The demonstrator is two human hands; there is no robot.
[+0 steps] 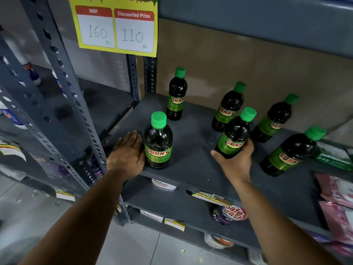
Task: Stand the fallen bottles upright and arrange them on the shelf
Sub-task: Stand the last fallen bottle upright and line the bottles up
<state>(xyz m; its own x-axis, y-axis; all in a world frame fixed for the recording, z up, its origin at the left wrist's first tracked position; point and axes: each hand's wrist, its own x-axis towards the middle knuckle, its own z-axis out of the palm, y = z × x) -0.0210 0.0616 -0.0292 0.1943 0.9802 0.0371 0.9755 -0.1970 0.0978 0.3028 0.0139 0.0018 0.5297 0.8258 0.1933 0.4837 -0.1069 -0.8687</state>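
Several dark bottles with green caps and green "SUNNY" labels stand on a grey metal shelf (191, 165). My right hand (236, 163) grips the lower part of one bottle (236, 133), holding it tilted near the shelf's middle. My left hand (127, 152) lies flat on the shelf, fingers together, its side against an upright front-left bottle (158, 142). Another bottle (176, 94) stands at the back left. Two bottles (228, 108) (274, 119) stand at the back right, and one (292, 153) stands at the front right.
A yellow price sign (116, 27) hangs above the shelf's left end. Perforated grey uprights (63, 88) frame the left side. Pink packets (336, 190) and a green pack (332, 155) lie at the right. Lower shelves hold pouches (231, 215) and price tags.
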